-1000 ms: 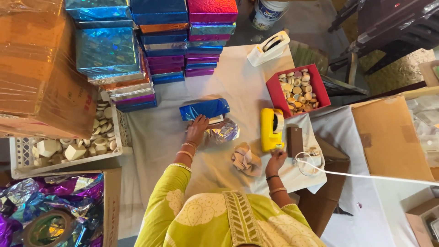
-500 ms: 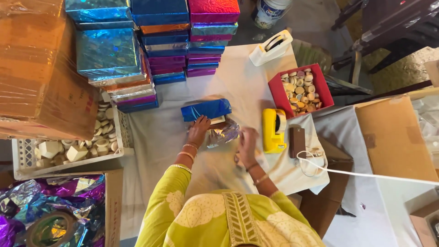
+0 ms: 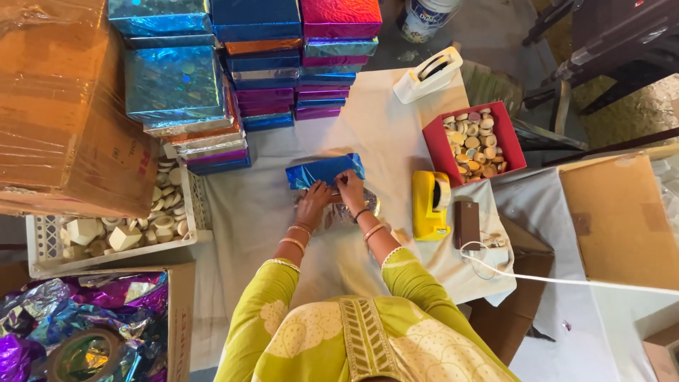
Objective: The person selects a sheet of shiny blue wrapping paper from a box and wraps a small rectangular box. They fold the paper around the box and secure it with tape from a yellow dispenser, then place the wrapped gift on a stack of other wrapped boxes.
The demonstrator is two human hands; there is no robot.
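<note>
A small box half wrapped in shiny blue foil lies on the white cloth in front of me. My left hand presses on its near edge. Beside it, my right hand pinches the foil at the same edge. Silver foil shows under my wrists. A yellow tape dispenser stands just right of my hands.
Stacks of foil-wrapped boxes fill the far side. A red box of small round pieces, a white tape dispenser and a brown block lie right. A white crate, cardboard cartons and loose foil are left.
My right hand has moved from the table at the lower right up to the blue-wrapped box and now grips its foil. My left hand has stayed on the box.
</note>
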